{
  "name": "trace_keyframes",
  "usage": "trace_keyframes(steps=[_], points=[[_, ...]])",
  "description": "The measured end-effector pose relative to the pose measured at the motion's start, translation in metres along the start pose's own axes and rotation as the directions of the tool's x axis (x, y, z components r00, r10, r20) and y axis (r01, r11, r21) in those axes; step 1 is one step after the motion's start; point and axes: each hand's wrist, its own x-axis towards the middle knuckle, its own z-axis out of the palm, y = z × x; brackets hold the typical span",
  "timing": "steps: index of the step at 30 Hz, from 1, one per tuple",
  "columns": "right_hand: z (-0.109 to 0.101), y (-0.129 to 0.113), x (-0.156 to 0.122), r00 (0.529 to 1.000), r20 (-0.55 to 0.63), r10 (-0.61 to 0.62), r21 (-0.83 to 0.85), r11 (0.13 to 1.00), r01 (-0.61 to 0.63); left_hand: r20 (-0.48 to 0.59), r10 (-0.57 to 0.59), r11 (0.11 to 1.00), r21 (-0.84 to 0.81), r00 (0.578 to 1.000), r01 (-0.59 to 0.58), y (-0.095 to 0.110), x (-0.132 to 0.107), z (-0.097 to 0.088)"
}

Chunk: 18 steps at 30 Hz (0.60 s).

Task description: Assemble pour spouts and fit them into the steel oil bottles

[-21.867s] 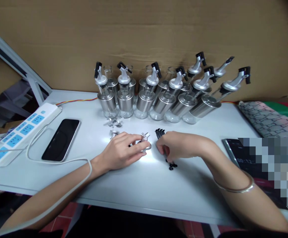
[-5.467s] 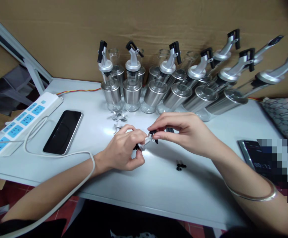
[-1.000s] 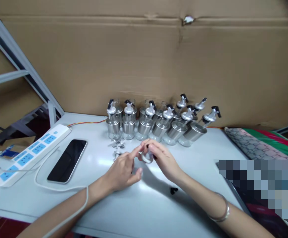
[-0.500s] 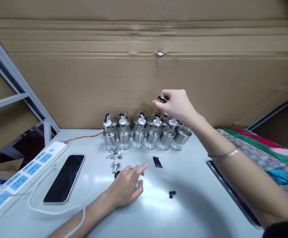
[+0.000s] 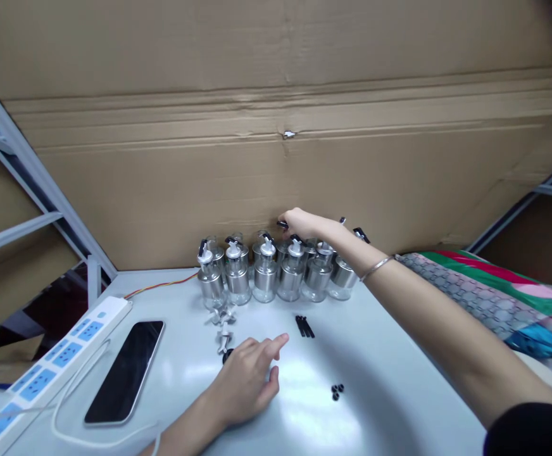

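Observation:
My right hand (image 5: 297, 223) reaches over the back row of glass bottles, fingers closed on a bottle pourer with a black flap (image 5: 282, 225); its lower part is hidden. Below it stands a front-row bottle (image 5: 290, 278) with a steel band, white pourer and black flap. My left hand (image 5: 250, 380) lies on the table, open, index finger stretched out and thumb apart. Several grey-white plastic pieces (image 5: 225, 332) lie beyond it, with a round black part (image 5: 227, 356) half hidden beside it. Slim black flaps (image 5: 305, 327) and small black rings (image 5: 337, 391) lie to its right.
At left are a phone (image 5: 126, 373), a white power strip (image 5: 52, 367) and a white cable (image 5: 100, 443). Cardboard (image 5: 171, 190) stands behind the bottles. Colourful plastic packaging (image 5: 499, 291) lies at right, beside my right forearm.
My right hand has moved down and slightly left with the pourer, from above the bottles to the back row. The view has tilted up a little. My left hand keeps its pose.

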Motion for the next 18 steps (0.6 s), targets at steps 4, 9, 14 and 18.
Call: trace_keyframes(steps=[4, 9, 14, 18], points=[[-0.002, -0.002, -0.012, 0.994, -0.079, -0.074, 0.019, 0.997, 0.075, -0.015, 0.004, 1.000, -0.005, 1.000, -0.004, -0.001, 0.001, -0.001], [-0.040, -0.014, -0.023, 0.967, -0.228, -0.111, -0.008, 0.994, 0.112, -0.080, -0.021, 1.000, -0.009, 0.997, 0.021, -0.003, 0.001, -0.003], [-0.094, -0.024, -0.043, 0.860, -0.504, -0.078, -0.047, 0.997, 0.063, -0.098, -0.136, 0.980, -0.161, 0.986, 0.119, -0.006, -0.001, -0.001], [-0.124, -0.039, -0.078, 0.648, -0.761, -0.037, 0.058, 0.991, 0.124, -0.018, -0.341, 0.769, -0.580, 0.940, 0.268, -0.006, -0.001, 0.001]])
